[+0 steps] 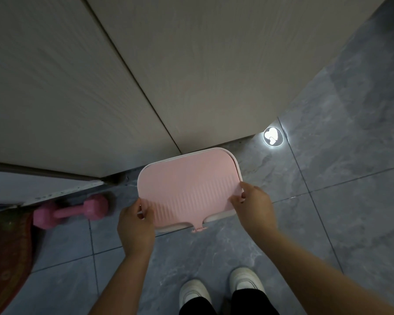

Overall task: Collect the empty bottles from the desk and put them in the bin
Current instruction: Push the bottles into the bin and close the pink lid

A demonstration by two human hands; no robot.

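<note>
While the pink lid [188,187] is held at both near corners, the step in hand is judged to be the opening or closing of the bin [218,216]; which of the two cannot be told, since no bottles are seen in either hand or anywhere on the floor. The lid's left edge is pinched by the left hand [135,225], thumb on top and fingers curled beneath, and its right edge is pinched likewise by the right hand [253,206]. The bin's pale rim is seen just under the lid, directly between and ahead of the hands, against the foot of a beige cabinet [146,76]. A pink dumbbell [72,211] lies on the tiles to the left of the left hand; a small glowing disc [272,136] sits beyond the right hand. For the next move, an even two-handed motion is called for, so that the lid is kept level and is either lifted clear or seated squarely on the rim.
</note>
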